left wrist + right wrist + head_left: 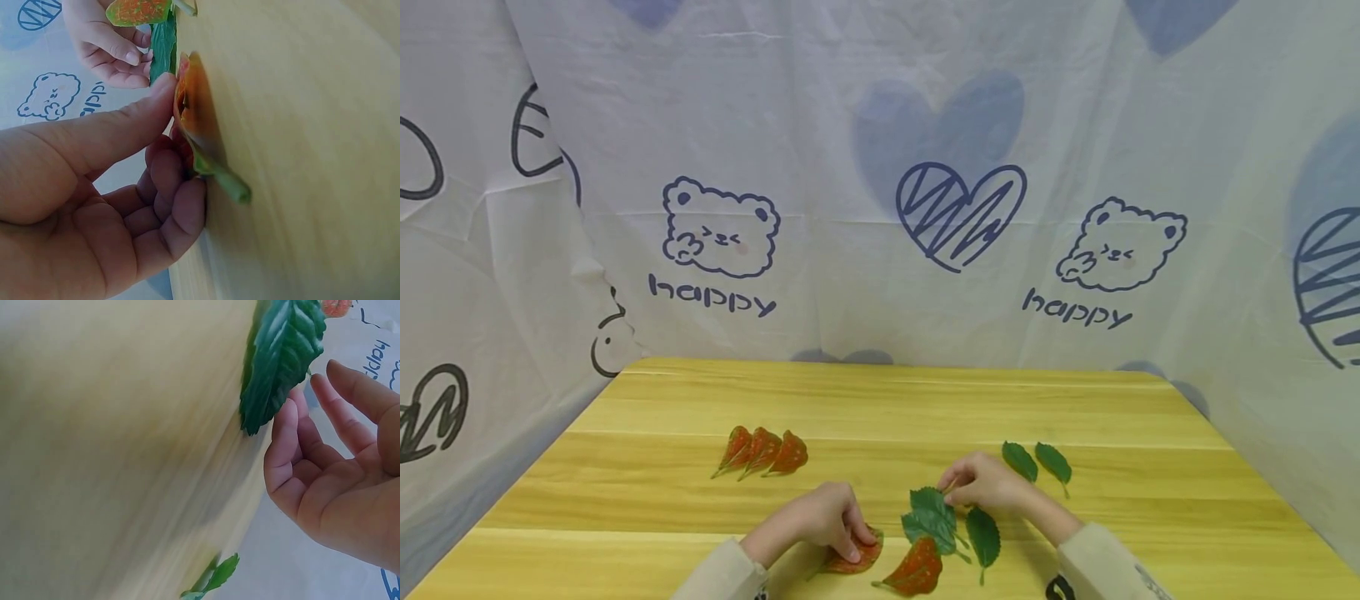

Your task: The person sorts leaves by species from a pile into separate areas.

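Note:
My left hand (833, 521) pinches a red leaf with a green stem (194, 106) low over the wooden table, thumb on one side and fingers curled behind it. Another red leaf (916, 568) lies just to its right. Beyond that is a small pile of green leaves with toothed edges (931, 521). At the pile's far right edge is my right hand (983, 483), its thumb and index fingertip slightly apart in the right wrist view and its other fingers loosely bent beside a green leaf (281, 356). A single green leaf (983, 535) lies under the right wrist.
Three red leaves (763, 451) overlap in a row on the far left of the table (865, 408). Two green leaves (1054, 462) lie side by side at the far right, close to the right forearm. A white printed cloth (850, 250) hangs behind the table.

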`<state>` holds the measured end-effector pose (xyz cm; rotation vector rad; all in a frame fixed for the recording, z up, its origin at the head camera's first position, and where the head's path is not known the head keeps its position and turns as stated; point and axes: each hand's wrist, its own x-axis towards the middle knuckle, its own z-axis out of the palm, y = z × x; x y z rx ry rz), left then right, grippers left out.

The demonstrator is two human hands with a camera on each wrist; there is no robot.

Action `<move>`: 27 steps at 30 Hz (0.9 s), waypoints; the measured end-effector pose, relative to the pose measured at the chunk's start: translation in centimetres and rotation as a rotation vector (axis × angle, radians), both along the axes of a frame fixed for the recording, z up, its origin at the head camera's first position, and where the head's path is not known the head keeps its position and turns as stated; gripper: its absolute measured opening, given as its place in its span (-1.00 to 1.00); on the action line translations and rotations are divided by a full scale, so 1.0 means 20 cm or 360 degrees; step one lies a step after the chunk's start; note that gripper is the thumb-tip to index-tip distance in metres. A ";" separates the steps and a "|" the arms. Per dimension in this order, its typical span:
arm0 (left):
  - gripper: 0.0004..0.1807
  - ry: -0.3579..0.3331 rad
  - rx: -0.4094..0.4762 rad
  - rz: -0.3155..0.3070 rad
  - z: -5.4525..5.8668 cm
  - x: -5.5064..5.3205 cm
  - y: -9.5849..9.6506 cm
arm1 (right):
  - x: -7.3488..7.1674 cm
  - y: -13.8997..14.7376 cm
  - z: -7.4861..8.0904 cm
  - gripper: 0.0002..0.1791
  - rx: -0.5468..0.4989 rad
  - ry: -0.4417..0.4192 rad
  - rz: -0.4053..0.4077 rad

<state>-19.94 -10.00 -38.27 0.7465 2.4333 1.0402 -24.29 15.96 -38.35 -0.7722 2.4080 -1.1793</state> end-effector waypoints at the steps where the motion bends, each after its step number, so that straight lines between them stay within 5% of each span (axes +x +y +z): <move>1: -0.82 0.0000 0.0001 -0.0002 0.00 0.00 0.00 | 0.00 0.00 0.00 -0.86 -0.0008 -0.0013 -0.0001; 13: -0.82 0.0001 -0.0001 0.0008 0.00 0.00 0.00 | 0.00 -0.03 -0.01 -0.90 -0.0073 -0.0071 0.0009; 27: -0.83 0.0003 -0.0015 0.0013 0.01 0.01 0.01 | 0.01 -0.03 0.01 -0.90 -0.0245 0.0381 -0.0389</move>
